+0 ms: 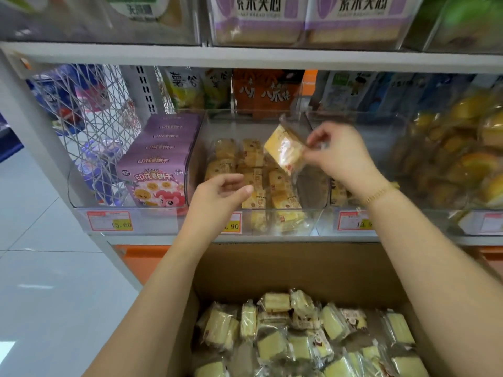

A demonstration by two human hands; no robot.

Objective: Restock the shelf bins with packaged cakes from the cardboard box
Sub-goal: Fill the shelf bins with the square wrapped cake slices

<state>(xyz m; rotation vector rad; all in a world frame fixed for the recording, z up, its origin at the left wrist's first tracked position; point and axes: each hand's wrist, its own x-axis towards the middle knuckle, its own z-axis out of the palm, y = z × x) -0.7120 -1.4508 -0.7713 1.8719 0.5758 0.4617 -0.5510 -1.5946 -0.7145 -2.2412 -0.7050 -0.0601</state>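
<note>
Above the clear shelf bin (196, 164), the right hand (343, 156) pinches a packaged cake (284, 149) by its wrapper edge. That thin hold could slip and land the cake crooked on the rows below. The left hand (223, 191) hovers nearby, loosely curled and empty.

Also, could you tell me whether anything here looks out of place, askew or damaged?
Nothing looks damaged or spilled. Only the packaged cake pinched by the right hand hangs tilted above the clear bin; the cakes in the cardboard box lie jumbled.
</note>
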